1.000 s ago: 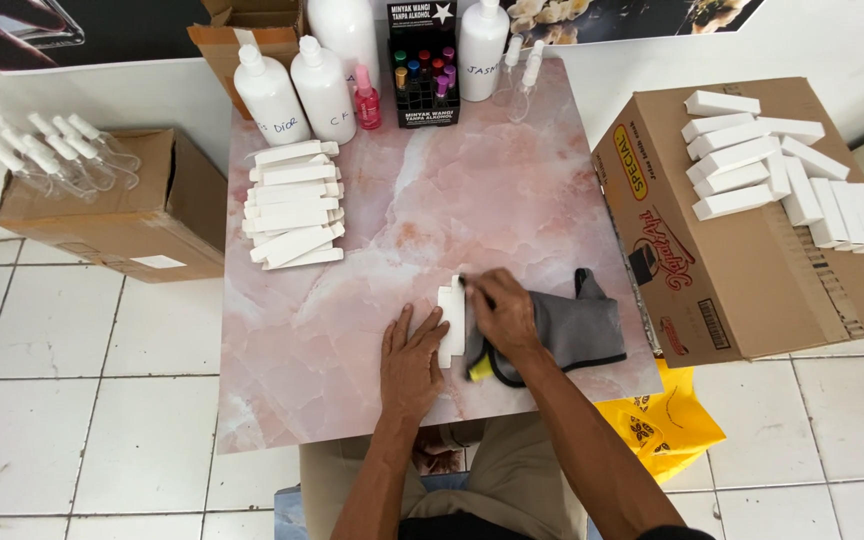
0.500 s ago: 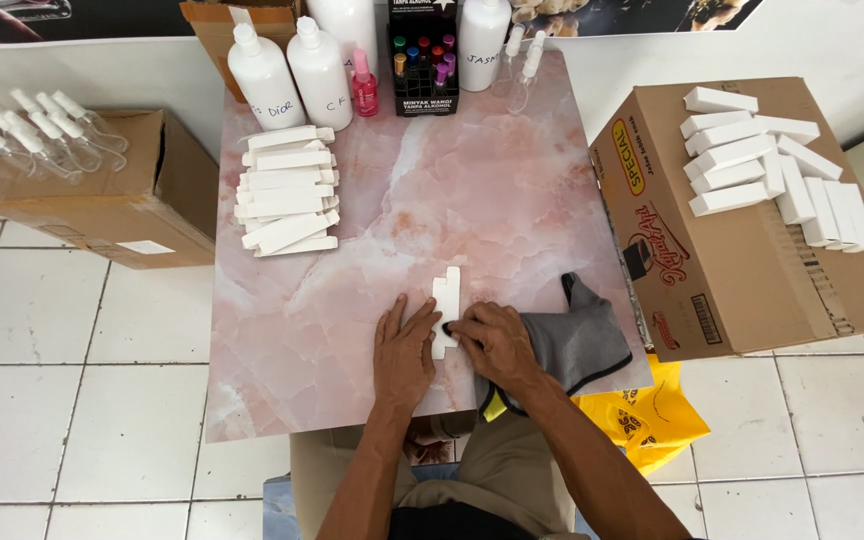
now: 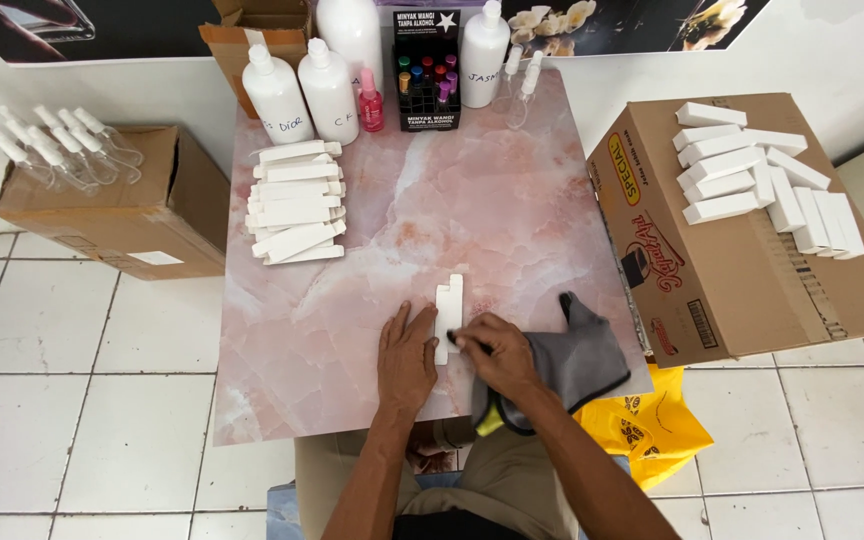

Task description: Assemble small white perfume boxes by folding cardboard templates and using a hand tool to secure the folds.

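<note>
Fingers of the right hand [image 3: 497, 358] pinch the lower edge of a flat white box [image 3: 449, 312] on the pink table [image 3: 302, 330]. Left hand [image 3: 407, 360] lies open, flat, fingertips touching the box's left side.

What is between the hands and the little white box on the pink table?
Nothing visible. Both hands already touch the flat white box: the left hand lies beside it on the marble table, and the right hand presses its edge. The grey cloth sits off to the right.
</note>
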